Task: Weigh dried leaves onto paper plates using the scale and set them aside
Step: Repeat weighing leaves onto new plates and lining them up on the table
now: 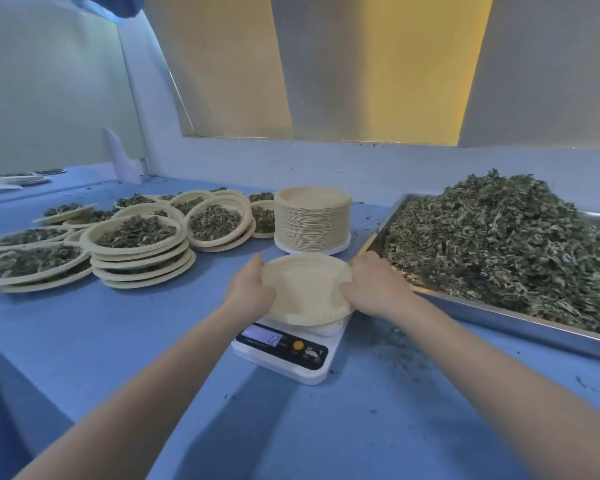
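An empty cream paper plate [305, 289] is tilted over the white digital scale [284, 351], its near rim low over the platform. My left hand [250, 289] grips the plate's left rim and my right hand [374, 285] grips its right rim. Behind the scale stands a tall stack of empty paper plates [312, 216]. A big heap of dried green leaves [499, 244] fills a metal tray [520, 323] on the right. Several plates filled with leaves [136, 233] lie stacked and overlapping at the left.
Everything rests on a blue table [118, 323] strewn with leaf crumbs near the tray. A white wall and window ledge run along the back. More filled plates [21, 178] sit on a far counter at the left.
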